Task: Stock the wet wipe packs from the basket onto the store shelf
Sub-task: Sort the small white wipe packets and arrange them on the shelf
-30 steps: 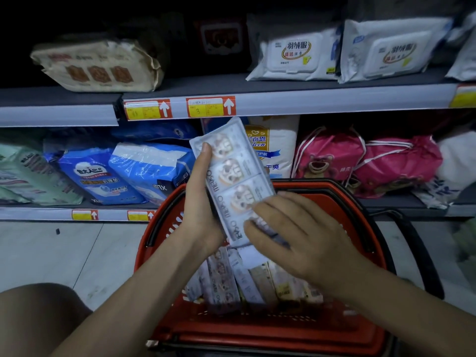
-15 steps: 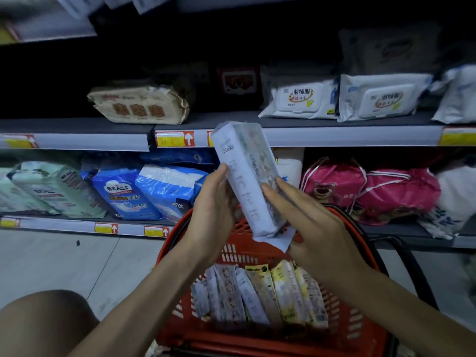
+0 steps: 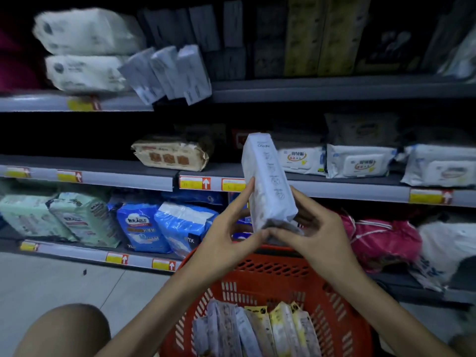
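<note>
A white wet wipe pack stands almost upright in front of the middle shelf, held above the red basket. My left hand grips its left side and lower end. My right hand holds its lower right end, fingers curled under it. Several more wipe packs stand on edge in the basket. Three similar grey-white packs lean on the upper shelf.
The middle shelf carries a tan pack and white lidded wipe packs. Blue and green diaper bags and pink bags fill the bottom shelf. My knee is at the lower left, over a tiled floor.
Both hands have lifted the pack out of the basket and turned it edge-on. My view has tilted upward, bringing the upper shelf into sight.
</note>
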Motion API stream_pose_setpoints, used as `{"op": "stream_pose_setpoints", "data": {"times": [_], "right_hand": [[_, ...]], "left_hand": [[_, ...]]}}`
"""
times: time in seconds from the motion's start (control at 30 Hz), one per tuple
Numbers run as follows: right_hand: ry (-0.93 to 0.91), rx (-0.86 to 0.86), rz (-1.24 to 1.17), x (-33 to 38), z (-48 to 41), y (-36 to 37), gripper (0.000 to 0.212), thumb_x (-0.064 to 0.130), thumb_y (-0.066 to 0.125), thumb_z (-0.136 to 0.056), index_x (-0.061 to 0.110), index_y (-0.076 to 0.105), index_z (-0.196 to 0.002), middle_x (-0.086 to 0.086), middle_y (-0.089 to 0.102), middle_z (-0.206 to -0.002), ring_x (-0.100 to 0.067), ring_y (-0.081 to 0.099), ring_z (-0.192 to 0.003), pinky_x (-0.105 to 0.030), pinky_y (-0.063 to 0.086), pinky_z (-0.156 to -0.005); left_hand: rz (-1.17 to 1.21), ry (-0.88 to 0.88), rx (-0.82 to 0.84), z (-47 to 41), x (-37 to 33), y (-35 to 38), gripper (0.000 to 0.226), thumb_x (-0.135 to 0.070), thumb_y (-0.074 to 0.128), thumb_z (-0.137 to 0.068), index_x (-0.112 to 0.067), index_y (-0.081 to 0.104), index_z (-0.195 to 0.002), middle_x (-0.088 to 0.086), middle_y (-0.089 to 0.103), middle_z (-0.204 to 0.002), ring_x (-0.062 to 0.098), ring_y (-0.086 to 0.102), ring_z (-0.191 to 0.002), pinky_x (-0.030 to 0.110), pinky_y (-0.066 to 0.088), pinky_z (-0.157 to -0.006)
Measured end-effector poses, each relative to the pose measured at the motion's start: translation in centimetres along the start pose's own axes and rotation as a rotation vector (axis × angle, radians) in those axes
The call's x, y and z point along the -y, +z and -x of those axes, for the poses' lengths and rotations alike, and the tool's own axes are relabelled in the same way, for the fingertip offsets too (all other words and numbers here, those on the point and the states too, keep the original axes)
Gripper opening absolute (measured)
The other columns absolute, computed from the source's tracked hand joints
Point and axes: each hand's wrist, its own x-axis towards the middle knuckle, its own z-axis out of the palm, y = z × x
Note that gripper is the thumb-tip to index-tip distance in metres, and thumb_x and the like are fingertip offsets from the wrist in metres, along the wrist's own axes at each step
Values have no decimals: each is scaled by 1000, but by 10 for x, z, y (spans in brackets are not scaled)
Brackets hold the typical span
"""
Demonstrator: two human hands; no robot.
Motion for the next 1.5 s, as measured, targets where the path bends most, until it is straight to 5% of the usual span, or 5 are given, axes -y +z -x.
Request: {"op": "stream_pose_setpoints", "data": {"times": [0.53, 0.73, 0.97, 1.23, 1.5], "right_hand": [[-359, -3, 130, 96, -134, 14, 77, 10, 82, -84, 26, 49, -152, 24, 62, -137, 3, 57, -128, -21, 51, -101], [-455, -104, 194, 116, -219, 38, 63, 6, 76, -89, 28, 58, -144, 17, 66, -134, 0, 59, -127, -20, 53, -97], [-241, -234, 411, 76, -265, 75, 26, 12, 66, -80, 25, 69, -102, 7, 73, -85, -16, 70, -87, -38, 57, -73], [-105, -284, 495, 85, -259, 83, 31, 23, 73, -87, 21, 65, -117, -4, 72, -104, -25, 66, -97, -38, 56, -78], [-56, -229, 530, 103, -242, 74, 48, 21, 82, -83, 18, 62, -127, -4, 70, -117, -24, 66, -107, -35, 55, -81]], "left_hand": [[-270, 287, -140, -110, -87, -85, 77, -26, 62, -97, -44, 25, -162, -4, 73, -126, 25, 73, -109, 55, 59, -90], [-523, 319, -478, -168, -103, -116, 60, -19, 56, -106, -38, 36, -159, -9, 74, -110, -2, 67, -85, 18, 54, -68], [-808, -36, -573, -204, -86, -136, 20, -30, 55, -94, -26, 63, -76, -2, 69, -69, 24, 67, -71, 31, 39, -52], [-737, -116, -619, -188, -99, -120, 12, -18, 52, -90, -25, 59, -84, -6, 59, -71, 24, 57, -71, 31, 29, -51], [-680, -138, -450, -155, -106, -124, 57, -34, 63, -87, -37, 54, -144, -5, 72, -117, 24, 68, -109, 44, 58, -87]]}}
